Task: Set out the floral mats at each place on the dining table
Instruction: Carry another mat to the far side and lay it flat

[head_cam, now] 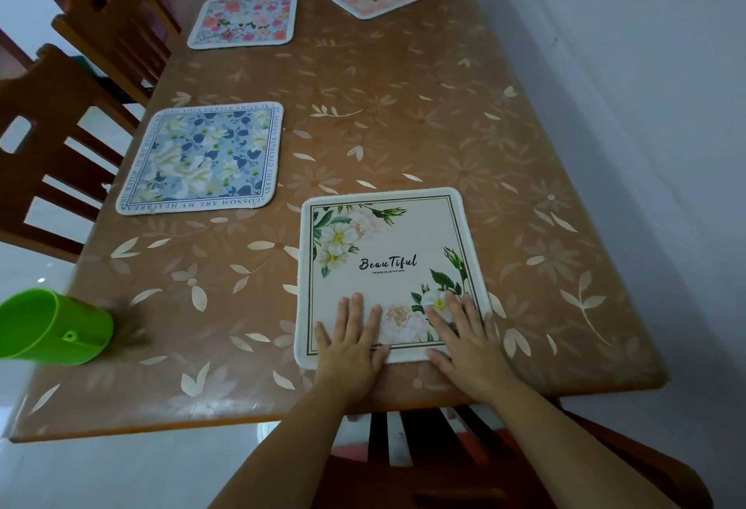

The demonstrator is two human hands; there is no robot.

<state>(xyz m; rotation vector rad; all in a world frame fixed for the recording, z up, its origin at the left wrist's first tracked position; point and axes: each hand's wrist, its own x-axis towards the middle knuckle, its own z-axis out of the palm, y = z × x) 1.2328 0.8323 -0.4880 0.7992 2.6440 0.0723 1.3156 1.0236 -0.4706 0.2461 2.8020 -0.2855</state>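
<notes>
the white mat [387, 250] lies low and centre in the frame, its near edge close to the edge of the table [403, 104]; the shiny table cover looks slippery, so an uneven push could slide the mat crooked or draw it over the edge; a wide sweep of my arm could knock the green cup [52, 327] at lower left; my left hand [349, 341] and right hand [464, 333] lie flat on the mat's near edge, fingers straight and spread, grasping nothing; three other mats sit toward the upper left and top.
</notes>
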